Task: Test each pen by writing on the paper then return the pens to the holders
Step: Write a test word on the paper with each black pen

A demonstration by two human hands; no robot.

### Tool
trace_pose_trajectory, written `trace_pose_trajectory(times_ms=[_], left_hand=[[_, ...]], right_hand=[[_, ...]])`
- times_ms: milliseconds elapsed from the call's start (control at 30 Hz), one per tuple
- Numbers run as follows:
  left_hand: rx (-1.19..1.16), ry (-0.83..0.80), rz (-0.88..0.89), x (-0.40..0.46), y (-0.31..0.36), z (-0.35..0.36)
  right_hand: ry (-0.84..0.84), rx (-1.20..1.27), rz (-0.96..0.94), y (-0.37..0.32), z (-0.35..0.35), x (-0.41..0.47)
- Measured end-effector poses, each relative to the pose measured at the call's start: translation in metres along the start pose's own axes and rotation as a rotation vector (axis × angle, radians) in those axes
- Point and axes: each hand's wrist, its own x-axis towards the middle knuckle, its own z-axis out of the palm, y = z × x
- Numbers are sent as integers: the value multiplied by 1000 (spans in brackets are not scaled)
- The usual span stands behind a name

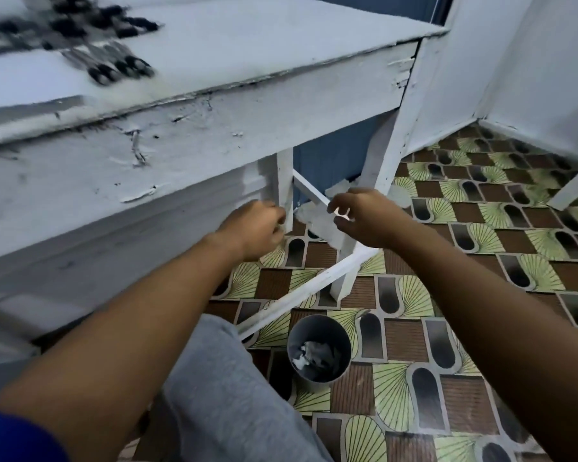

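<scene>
Several dark pens [114,66] lie blurred on the white table [247,38] at the upper left. No paper and no holders can be made out in the blur. Both my hands reach out below the table's front edge, above the floor. My left hand [252,231] has its fingers curled next to a white table leg [285,185]; its palm side is hidden. My right hand [364,218] has curled fingers, with thumb and forefinger close together around a small bright white spot. I cannot tell whether either hand holds anything.
A grey round bin [318,351] with crumpled paper stands on the patterned floor [481,261] below my hands. White cross-braces [301,291] run between the table legs. My grey-trousered knee [234,395] is at the bottom middle. White walls [531,78] close the right side.
</scene>
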Motion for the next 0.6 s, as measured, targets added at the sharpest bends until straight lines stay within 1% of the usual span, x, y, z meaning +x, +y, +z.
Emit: trace_pose_trajectory(times_ms=[200,333,433,600], left_hand=[[22,92,-22,-9,3,-64],[48,196,-13,-26,3,-111],[63,258,-41,-40,-5,-141],[76,361,-79,-63,-25,-186]], right_hand=[[94,-60,-45,-39,-52,17],[172,-46,-71,-73,-90,26],[230,-41,-90,-96,-112,33],[278,-23,-141,-135,-137,48]])
